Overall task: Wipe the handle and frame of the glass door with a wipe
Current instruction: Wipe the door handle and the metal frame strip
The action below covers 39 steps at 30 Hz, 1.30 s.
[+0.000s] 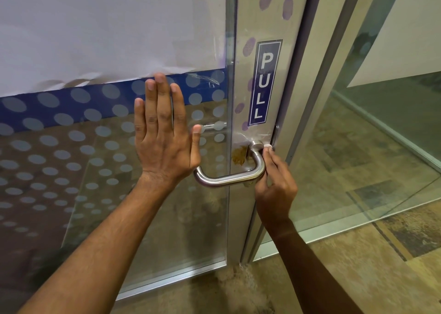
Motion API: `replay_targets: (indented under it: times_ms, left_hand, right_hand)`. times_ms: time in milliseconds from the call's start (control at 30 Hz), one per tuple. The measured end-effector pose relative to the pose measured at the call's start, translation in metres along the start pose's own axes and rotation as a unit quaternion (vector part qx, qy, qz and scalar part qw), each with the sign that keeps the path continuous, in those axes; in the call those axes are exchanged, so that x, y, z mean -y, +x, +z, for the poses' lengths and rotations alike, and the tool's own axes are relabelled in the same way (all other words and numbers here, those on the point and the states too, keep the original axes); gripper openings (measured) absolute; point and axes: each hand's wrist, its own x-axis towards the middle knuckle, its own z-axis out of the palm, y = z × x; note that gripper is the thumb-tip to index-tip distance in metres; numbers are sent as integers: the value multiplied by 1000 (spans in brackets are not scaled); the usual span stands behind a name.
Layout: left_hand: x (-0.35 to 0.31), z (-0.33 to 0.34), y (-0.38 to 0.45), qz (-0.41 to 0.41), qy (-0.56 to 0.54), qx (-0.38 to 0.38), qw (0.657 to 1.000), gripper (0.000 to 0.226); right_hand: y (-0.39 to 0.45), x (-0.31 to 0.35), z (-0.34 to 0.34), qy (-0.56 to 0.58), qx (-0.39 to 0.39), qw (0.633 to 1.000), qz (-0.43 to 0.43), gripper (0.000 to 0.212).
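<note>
glass door [114,146]: 1 handle [229,177], 2 hands

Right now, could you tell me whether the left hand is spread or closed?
Spread: the left hand lies flat on the glass.

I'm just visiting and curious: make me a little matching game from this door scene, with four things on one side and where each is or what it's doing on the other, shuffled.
Things:
1. left hand
2. right hand
3. PULL sign
4. brown smudge

Places or states:
A. stuck upright on the metal door frame, above the handle
B. pressed flat and open against the glass
C. on the frame just left of the handle's base
D. pinching a small white wipe at the handle's upper end

Pairs: 1-B, 2-D, 3-A, 4-C
</note>
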Motion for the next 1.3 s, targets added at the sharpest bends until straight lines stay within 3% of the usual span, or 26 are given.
replay_targets:
  times_ms: [367, 533, 600, 667, 733, 833, 933, 1100, 1167, 1233, 1300]
  left_hand:
    - [-1, -3, 0, 3, -1, 8, 1000, 66]
    - [0, -2, -1, 4, -5, 5, 1000, 66]
    - [0, -1, -1, 6, -5, 4, 1000, 66]
    - [0, -1, -1, 7, -4, 2, 1000, 66]
    - [1, 0, -1, 7, -1, 0, 1000, 65]
    - [0, 0, -1, 8, 4, -1, 1000, 65]
    - [0, 0, -1, 7, 2, 0, 1000, 67]
    - [-1, -3, 0, 16, -2, -5, 1000, 70]
    - [0, -4, 0, 18, -2, -2, 1000, 71]
    - [0, -4, 0, 18, -4, 1, 1000, 72]
    - [-1, -4, 0, 14, -2, 5, 1000, 72]
  right_hand:
    - [-2, 3, -2, 59, 23, 997, 43, 47]
    - [-24, 14, 3, 75, 18, 986, 149, 39]
    - [-27, 24, 10, 147, -22, 957, 248, 34]
    - [-24, 35, 17, 271, -37, 884, 379, 37]
    - [-22, 38, 19, 331, -42, 832, 442, 36]
    - [-21, 36, 13, 331, -52, 822, 461, 28]
    - [-25, 33, 2, 333, -64, 816, 469, 36]
    - [-34, 46, 9, 279, -72, 846, 449, 36]
    - [-39, 52, 14, 223, -47, 904, 363, 42]
    - [-46, 54, 17, 136, -28, 961, 241, 29]
    - [-59, 47, 23, 76, -2, 989, 124, 20]
